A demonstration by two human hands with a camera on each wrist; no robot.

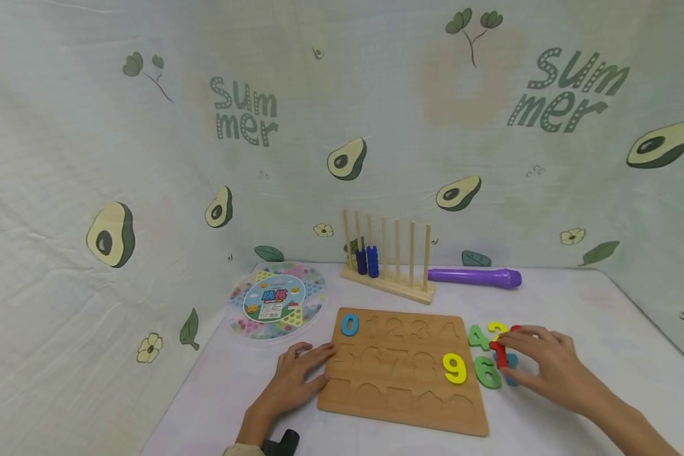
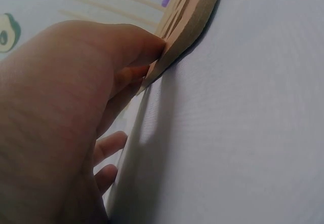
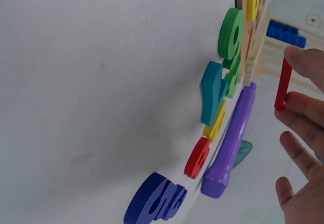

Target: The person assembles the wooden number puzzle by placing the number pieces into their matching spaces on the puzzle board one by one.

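My right hand (image 1: 558, 364) pinches a red number 1 (image 1: 500, 356) between thumb and fingertips, raised over the loose numbers right of the wooden number board (image 1: 399, 408). In the right wrist view the red 1 is seen edge-on, clear of the table. Fingertips of my left hand (image 1: 293, 380) touch the board's left edge, the thumb against its side in the left wrist view. A blue 0 (image 1: 350, 325) sits at the board's upper left; a yellow 9 (image 1: 455, 368) lies at its right side. Other visible recesses hold no pieces.
Beside the board lie a green 4 (image 1: 478, 337), a green 6 (image 1: 487, 373), a teal piece (image 3: 210, 92), a red piece (image 3: 197, 158) and dark blue pieces (image 3: 147, 198). Behind stand a peg rack (image 1: 387, 288) with blue beads, a purple microphone-shaped stick (image 1: 473, 277) and a round game box (image 1: 276, 304).
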